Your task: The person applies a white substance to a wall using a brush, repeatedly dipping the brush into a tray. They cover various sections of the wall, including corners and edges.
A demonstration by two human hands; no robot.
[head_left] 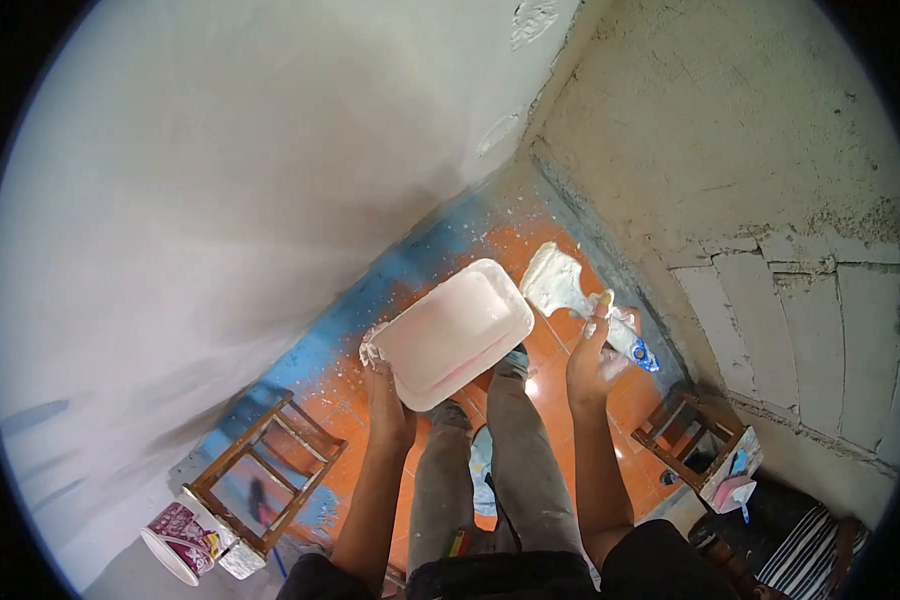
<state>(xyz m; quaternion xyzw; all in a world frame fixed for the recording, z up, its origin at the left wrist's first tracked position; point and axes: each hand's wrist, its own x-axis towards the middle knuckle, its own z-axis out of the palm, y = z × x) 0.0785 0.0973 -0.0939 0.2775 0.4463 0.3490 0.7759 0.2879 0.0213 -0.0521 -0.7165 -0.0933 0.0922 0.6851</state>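
Observation:
My left hand [384,388] is closed on the near left end of a white rectangular tub [455,325], its fingers smeared with white putty. The tub is tilted, with its open side towards me and a thin white film inside. To the right of the tub, my right hand [590,352] grips a putty knife [638,350] with a blue-tipped handle. White putty [555,282] thickly coats the knife's wide blade, which is close to the tub's right edge. Putty also covers the thumb and fingers of this hand.
A smooth white wall [220,170] rises on the left, meeting a rough grey wall [710,130] in a corner. Wooden stools [295,455] [675,440] flank me on the orange tiled floor [555,450]. A purple-and-white bucket [177,540] is at lower left; striped cloth [805,550] lies lower right.

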